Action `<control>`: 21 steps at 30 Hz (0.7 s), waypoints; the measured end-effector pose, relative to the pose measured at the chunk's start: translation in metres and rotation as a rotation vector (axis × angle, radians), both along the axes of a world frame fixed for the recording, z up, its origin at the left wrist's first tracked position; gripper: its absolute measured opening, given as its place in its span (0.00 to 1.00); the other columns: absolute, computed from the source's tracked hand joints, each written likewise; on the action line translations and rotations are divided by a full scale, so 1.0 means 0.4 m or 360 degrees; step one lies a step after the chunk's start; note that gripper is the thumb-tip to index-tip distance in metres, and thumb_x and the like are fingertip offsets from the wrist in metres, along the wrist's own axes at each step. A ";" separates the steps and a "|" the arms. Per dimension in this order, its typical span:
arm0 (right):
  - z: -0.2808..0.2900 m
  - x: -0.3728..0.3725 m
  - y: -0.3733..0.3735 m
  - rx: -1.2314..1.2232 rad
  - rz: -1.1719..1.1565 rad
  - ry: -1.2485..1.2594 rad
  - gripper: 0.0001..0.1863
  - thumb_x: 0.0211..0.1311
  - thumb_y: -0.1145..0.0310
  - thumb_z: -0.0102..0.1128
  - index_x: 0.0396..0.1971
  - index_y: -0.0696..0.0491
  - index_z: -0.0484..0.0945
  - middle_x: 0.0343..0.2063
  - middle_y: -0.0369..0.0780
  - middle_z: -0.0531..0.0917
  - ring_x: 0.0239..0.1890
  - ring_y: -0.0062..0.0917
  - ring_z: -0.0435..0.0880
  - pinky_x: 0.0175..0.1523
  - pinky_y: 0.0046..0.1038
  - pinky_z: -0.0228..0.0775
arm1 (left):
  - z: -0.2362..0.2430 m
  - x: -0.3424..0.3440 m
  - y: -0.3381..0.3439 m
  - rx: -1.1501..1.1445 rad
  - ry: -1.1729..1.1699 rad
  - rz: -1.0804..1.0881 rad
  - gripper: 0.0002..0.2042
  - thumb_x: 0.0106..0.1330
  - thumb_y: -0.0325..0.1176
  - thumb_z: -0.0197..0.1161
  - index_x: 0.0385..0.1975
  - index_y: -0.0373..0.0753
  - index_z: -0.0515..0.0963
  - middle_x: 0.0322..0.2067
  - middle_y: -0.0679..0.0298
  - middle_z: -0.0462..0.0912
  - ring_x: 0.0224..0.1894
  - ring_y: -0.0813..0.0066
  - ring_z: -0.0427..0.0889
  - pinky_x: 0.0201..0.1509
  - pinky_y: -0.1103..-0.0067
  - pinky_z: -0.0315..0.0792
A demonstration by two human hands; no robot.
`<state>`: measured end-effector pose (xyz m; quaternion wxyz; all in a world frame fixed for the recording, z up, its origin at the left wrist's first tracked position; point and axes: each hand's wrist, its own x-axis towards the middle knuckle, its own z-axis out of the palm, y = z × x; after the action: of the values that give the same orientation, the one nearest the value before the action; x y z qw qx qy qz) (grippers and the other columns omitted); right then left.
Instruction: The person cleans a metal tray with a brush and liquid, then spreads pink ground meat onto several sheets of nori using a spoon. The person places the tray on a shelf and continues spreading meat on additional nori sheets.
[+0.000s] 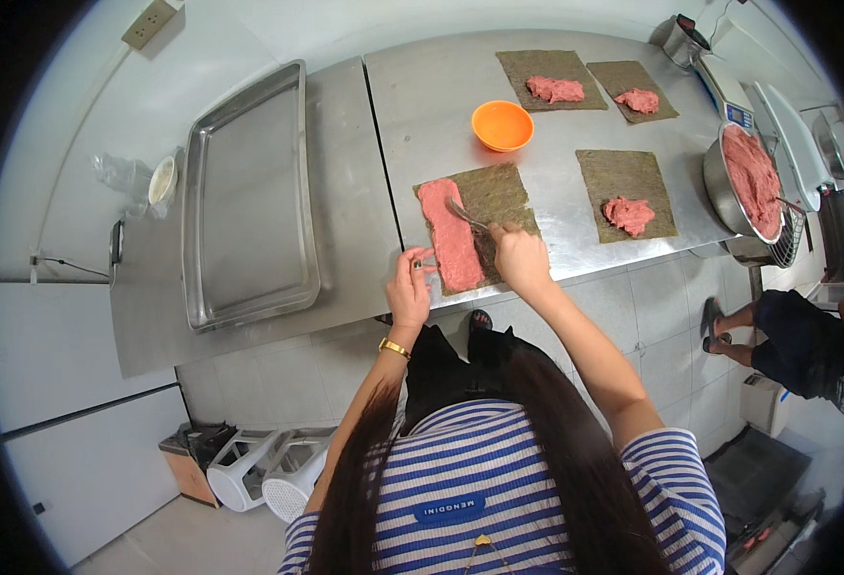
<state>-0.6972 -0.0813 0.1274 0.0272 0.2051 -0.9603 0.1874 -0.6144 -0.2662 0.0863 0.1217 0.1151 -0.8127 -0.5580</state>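
Observation:
My right hand [522,259] is closed round the handle of a metal spoon [467,214], its head resting on pink minced meat [449,235]. That meat lies as a flattened strip along the left side of a dark green seaweed sheet [503,192] on the steel table. At the sheet's lower left edge is my left hand [410,286], fingers loosely bent and apart, fingertips by the meat's edge and holding nothing. Just beyond the sheet stands an orange bowl [503,126]; its inside looks plain orange.
Three more seaweed sheets, each bearing a meat lump [628,216], lie to the right and back. A large metal bowl of mince [752,182] and a scale [724,91] stand far right. A steel tray [254,201] sits left. Another person [796,340] is at right.

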 end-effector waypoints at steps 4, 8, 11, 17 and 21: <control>0.015 0.062 -0.005 0.0241 0.0097 0.0090 0.15 0.49 0.74 0.52 0.39 0.53 0.79 0.29 0.43 0.79 0.25 0.39 0.82 0.28 0.37 0.75 | 0.000 -0.003 -0.004 0.0076 0.0013 -0.0028 0.11 0.71 0.31 0.41 0.47 0.36 0.68 0.44 0.60 0.82 0.36 0.73 0.84 0.29 0.81 0.77; 0.070 0.100 0.023 0.0396 0.0383 -0.0068 0.15 0.49 0.75 0.52 0.39 0.53 0.79 0.27 0.42 0.79 0.24 0.38 0.82 0.28 0.36 0.75 | -0.003 -0.005 -0.008 0.0054 -0.0002 -0.0015 0.12 0.71 0.32 0.40 0.47 0.36 0.68 0.44 0.59 0.82 0.36 0.73 0.84 0.28 0.81 0.77; 0.098 0.078 0.049 0.0245 0.0560 -0.0227 0.16 0.49 0.75 0.52 0.40 0.53 0.78 0.27 0.42 0.79 0.24 0.37 0.82 0.28 0.36 0.74 | -0.005 -0.003 -0.006 0.0063 -0.0014 -0.0017 0.13 0.71 0.34 0.40 0.47 0.35 0.67 0.44 0.59 0.82 0.36 0.73 0.84 0.29 0.81 0.77; 0.054 0.056 0.011 0.0316 0.0265 0.0138 0.12 0.49 0.74 0.52 0.36 0.57 0.76 0.26 0.43 0.79 0.25 0.34 0.83 0.27 0.33 0.75 | -0.006 -0.003 -0.012 0.0110 0.0011 -0.0039 0.14 0.72 0.36 0.39 0.48 0.35 0.67 0.44 0.58 0.81 0.36 0.72 0.84 0.29 0.80 0.77; 0.043 0.128 0.006 0.0394 0.0404 0.0223 0.09 0.50 0.72 0.52 0.31 0.59 0.75 0.26 0.43 0.79 0.24 0.33 0.83 0.26 0.31 0.76 | -0.005 -0.002 -0.011 0.0164 0.0016 -0.0028 0.15 0.72 0.37 0.38 0.48 0.35 0.67 0.43 0.57 0.82 0.35 0.73 0.83 0.29 0.82 0.76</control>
<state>-0.6460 -0.0789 0.1446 0.0446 0.3390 -0.9381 0.0550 -0.6153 -0.2707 0.0842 0.1147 0.1112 -0.7832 -0.6009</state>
